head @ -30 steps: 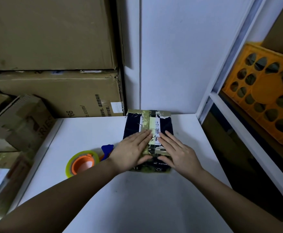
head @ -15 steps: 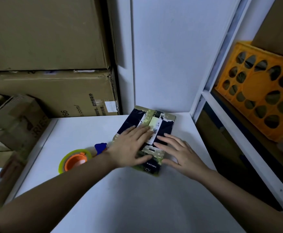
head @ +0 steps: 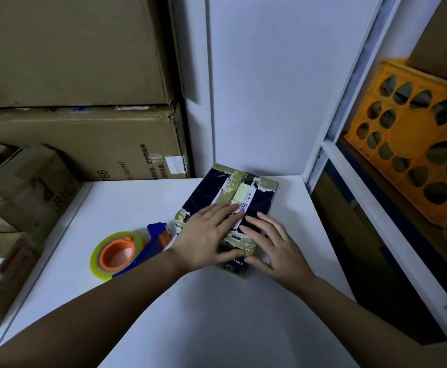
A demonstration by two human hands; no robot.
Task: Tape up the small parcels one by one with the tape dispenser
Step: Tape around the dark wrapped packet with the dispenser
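Both hands lie flat and unclenched on the dark parcel at the back of the bench: left hand, right hand. Rub firmly along the tape so its edges bond. The tape dispenser waits just left.

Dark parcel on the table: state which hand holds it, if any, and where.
Neither hand grips it. The left hand and right hand lie flat with straight fingers on the top of the dark parcel, pressing its near half. The tape dispenser lies untouched.
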